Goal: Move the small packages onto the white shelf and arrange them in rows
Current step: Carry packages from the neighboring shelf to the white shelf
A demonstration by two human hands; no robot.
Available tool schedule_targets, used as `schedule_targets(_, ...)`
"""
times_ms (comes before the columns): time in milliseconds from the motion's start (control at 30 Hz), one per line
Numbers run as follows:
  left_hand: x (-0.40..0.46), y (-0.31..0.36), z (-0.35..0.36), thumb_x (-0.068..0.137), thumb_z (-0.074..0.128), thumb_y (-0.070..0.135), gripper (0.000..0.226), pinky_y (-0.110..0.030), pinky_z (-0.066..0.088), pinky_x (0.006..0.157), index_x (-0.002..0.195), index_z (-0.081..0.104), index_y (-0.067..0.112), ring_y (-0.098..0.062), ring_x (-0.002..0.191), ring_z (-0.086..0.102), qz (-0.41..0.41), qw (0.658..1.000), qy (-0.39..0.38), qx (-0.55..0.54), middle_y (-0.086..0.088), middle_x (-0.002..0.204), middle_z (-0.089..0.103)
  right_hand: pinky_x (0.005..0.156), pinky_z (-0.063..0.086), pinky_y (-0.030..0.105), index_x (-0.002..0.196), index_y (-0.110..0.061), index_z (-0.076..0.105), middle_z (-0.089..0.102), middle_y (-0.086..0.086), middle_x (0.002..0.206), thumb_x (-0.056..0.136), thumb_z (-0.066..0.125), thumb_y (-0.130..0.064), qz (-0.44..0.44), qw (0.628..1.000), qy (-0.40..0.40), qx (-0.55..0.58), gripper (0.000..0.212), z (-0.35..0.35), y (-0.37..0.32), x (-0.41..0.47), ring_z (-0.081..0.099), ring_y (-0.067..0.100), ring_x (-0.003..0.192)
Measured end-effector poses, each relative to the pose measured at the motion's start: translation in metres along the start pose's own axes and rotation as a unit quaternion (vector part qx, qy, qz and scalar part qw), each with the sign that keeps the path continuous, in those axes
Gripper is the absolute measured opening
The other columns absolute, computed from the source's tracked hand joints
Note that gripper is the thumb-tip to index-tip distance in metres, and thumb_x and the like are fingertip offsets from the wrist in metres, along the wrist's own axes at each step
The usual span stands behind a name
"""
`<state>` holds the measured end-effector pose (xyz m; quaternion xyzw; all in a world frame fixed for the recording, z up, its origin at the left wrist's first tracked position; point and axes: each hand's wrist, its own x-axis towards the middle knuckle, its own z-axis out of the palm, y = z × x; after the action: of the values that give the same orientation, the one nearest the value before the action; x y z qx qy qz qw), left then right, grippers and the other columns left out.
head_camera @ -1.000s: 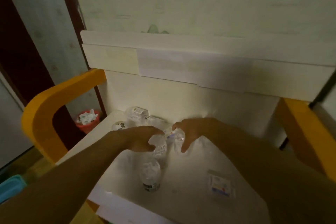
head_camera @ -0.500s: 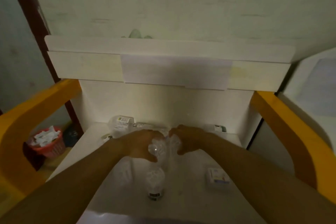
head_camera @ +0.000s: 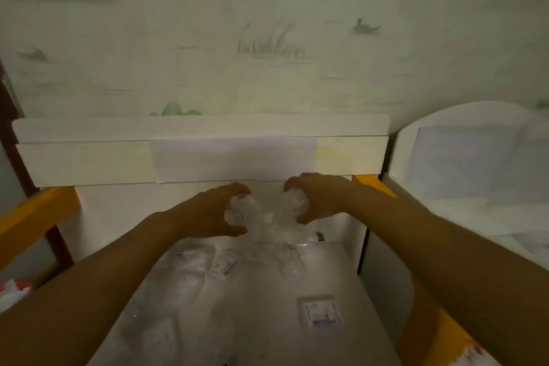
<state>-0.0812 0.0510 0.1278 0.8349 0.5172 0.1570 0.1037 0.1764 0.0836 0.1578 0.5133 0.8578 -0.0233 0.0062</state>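
Dim room, painted wall [head_camera: 267,38], orange rails [head_camera: 32,217].

The room is dim, with a greenish-grey cast over the wall [head_camera: 267,24]. The white shelf [head_camera: 261,291] catches the most light (its clear packets smear into blur). Forearms sit in deep shadow, and straight edges bow near the corners.
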Motion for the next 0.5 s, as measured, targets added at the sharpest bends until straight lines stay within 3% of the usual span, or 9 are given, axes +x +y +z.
schedule_targets(133, 0.029, 0.046, -0.009, 0.071, 0.08, 0.045, 0.075, -0.017, 0.047, 0.085, 0.133, 0.042, 0.031, -0.009, 0.105, 0.055, 0.044, 0.998, 0.03, -0.032, 0.014, 0.121, 0.051, 0.101, 0.043, 0.041, 0.14, -0.036, 0.036, 0.049, -0.003, 0.135, 0.07, 0.077, -0.05, 0.026, 0.999, 0.028, 0.016, 0.082, -0.031, 0.03, -0.027, 0.047, 0.02, 0.122)
schedule_targets(333, 0.068, 0.114, -0.014, 0.069, 0.081, 0.045, 0.077, -0.017, 0.042, 0.082, 0.134, 0.044, 0.028, -0.01, 0.102, 0.054, 0.081, 0.995, 0.041, -0.031, 0.008, 0.13, 0.054, 0.1, 0.043, 0.036, 0.14, -0.027, 0.039, 0.05, 0.003, 0.135, 0.072, 0.078, -0.045, 0.041, 0.994, 0.092, 0.034, 0.08, -0.061, 0.078, -0.075, 0.048, 0.023, 0.122)
schedule_targets(500, 0.107, 0.182, -0.006, 0.069, 0.083, 0.041, 0.077, -0.021, 0.048, 0.087, 0.134, 0.043, 0.029, -0.01, 0.103, 0.055, 0.115, 0.992, 0.04, -0.035, 0.007, 0.128, 0.055, 0.096, 0.046, 0.039, 0.14, -0.029, 0.039, 0.05, 0.004, 0.134, 0.07, 0.079, -0.042, 0.07, 0.99, 0.121, 0.009, 0.081, -0.088, 0.129, -0.118, 0.05, 0.025, 0.12)
